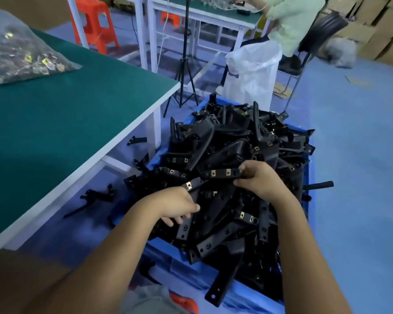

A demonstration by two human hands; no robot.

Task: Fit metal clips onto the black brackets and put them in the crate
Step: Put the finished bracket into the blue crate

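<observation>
Head view: green-topped, white-framed work surface (61, 123) fills the left side, its near-right corner cut off by the lower frame edge.
Bag: clear plastic bag of small brass-coloured metal clips (21, 53) lies at the surface's far-left edge, contents blurred.
Crate: blue plastic crate (307, 175) stands on the blue floor just right of the surface, heaped above its rim with black plastic brackets (225, 143), many with clips fitted.
Right hand: right hand (261, 180) pinches one end of a black bracket bar with two brass clips (220, 172), on top of the heap.
Left hand: left hand (175, 205) curls round a long black bracket with one clip at its tip (192, 200), touching the heap.
Floor: loose black brackets (95, 197) lie under the surface's right edge.
Room: orange plastic stool (93, 21), black tripod (183, 64), white sack (252, 71), stacked cardboard boxes (372, 26); a person in a pale green top (293, 19) at a far table, head out of frame.
Hard to tell: crate's walls mostly buried.
</observation>
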